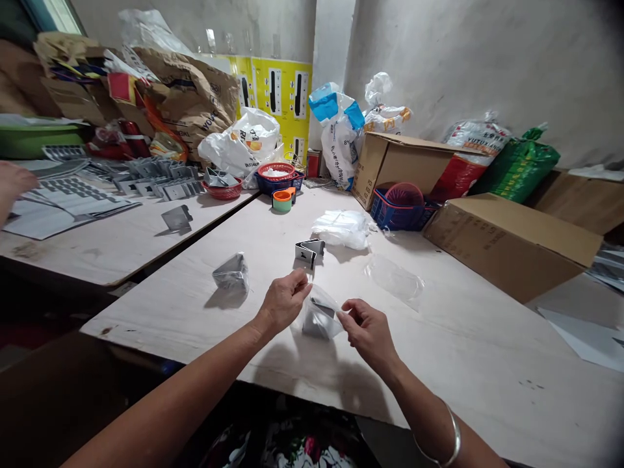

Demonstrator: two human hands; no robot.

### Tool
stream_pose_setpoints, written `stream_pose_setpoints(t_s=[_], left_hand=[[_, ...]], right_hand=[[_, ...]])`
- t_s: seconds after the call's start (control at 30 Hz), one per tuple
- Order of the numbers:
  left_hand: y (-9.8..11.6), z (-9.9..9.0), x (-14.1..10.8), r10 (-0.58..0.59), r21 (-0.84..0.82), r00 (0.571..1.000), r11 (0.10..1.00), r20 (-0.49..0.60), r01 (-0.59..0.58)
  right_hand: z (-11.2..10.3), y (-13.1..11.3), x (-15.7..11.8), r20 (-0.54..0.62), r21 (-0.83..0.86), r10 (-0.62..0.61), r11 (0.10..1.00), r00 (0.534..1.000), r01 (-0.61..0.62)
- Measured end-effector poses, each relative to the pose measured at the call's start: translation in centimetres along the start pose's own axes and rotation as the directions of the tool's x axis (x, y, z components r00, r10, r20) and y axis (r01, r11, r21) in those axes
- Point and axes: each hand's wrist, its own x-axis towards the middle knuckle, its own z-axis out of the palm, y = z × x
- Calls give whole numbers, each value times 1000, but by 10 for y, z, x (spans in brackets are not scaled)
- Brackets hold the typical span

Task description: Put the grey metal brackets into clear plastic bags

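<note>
A clear plastic bag (322, 318) with a grey folded card piece inside is stretched between my hands, low over the table. My left hand (285, 300) pinches its upper left corner. My right hand (368, 331) pinches its right edge between thumb and fingers. Just beyond my left hand stand folded grey cards (309, 252). To the left, a bagged folded piece (232, 273) rests on the wooden table (170, 325). A stack of clear bags (342, 227) lies farther back, and a flat clear bag (396, 281) is at the right.
Many folded grey pieces (170, 179) and printed sheets (63, 205) cover the left table. Red and blue baskets, a tape roll (283, 200), sacks and cardboard boxes (511, 240) line the back and right. Another person's hand (17, 179) shows at the left edge.
</note>
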Motion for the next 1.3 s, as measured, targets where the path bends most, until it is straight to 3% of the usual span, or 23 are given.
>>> stream_pose_setpoints(t_s=[0.13, 0.23, 0.33, 0.4, 0.5, 0.77, 0.87, 1.07, 1.2, 1.3], left_hand=[[3, -5, -8, 7, -22, 1000, 1000, 1, -7], [4, -4, -12, -24, -92, 999, 996, -40, 20], [4, -2, -14, -68, -164, 991, 985, -115, 48], [4, 0, -15, -72, -210, 983, 977, -167, 36], [5, 2, -14, -46, -247, 977, 969, -207, -7], [4, 0, -10, -27, -254, 981, 967, -191, -23], [6, 0, -20, 4, -241, 993, 970, -116, -32], [-16, 17, -59, 222, -9, 974, 975, 34, -222], [-41, 36, -70, 342, 270, 938, 899, 57, -344], [-46, 43, -68, 381, 437, 924, 826, 32, -356]], right_hand=[[7, -2, -9, -81, 206, -52, 976, 995, 67], [10, -6, -14, -93, 241, -90, 964, 992, 110], [9, -10, -19, 8, 171, -196, 966, 980, 192], [7, -10, -22, 77, 79, -316, 948, 946, 310], [8, -8, -23, 90, -93, -451, 884, 888, 459], [12, -21, -11, -42, -206, -471, 867, 881, 454], [18, -17, -10, -40, -171, -441, 887, 897, 429], [27, 5, -13, 34, -208, -380, 902, 924, 378], [26, 4, -12, 203, -293, -420, 836, 884, 464], [25, 0, -9, 312, -458, -454, 697, 834, 551]])
